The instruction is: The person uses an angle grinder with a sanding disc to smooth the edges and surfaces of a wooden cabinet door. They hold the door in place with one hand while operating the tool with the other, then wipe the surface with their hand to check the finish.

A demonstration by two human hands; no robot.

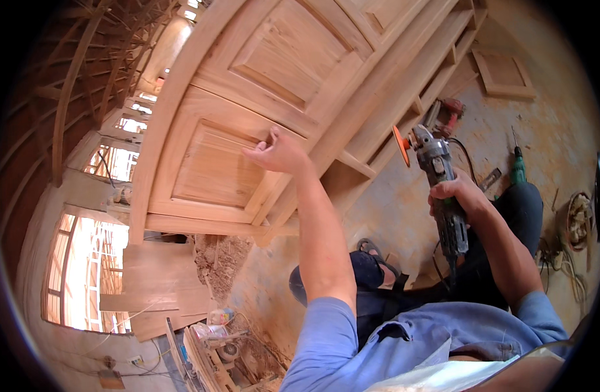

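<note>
A large panelled wooden door of light bare wood stands tilted in front of me. My left hand reaches up and rests flat on the edge of its lower raised panel, fingers spread, holding nothing. My right hand grips the body of a grey angle grinder with an orange sanding disc. The disc points toward the door frame and hangs clear of the wood. The grinder's black cord runs down past my knee.
A red power tool and a green screwdriver lie on the dusty floor to the right. A small wooden panel frame lies farther back. Sawdust pile, boards and scrap sit lower left. Coiled cords lie at right.
</note>
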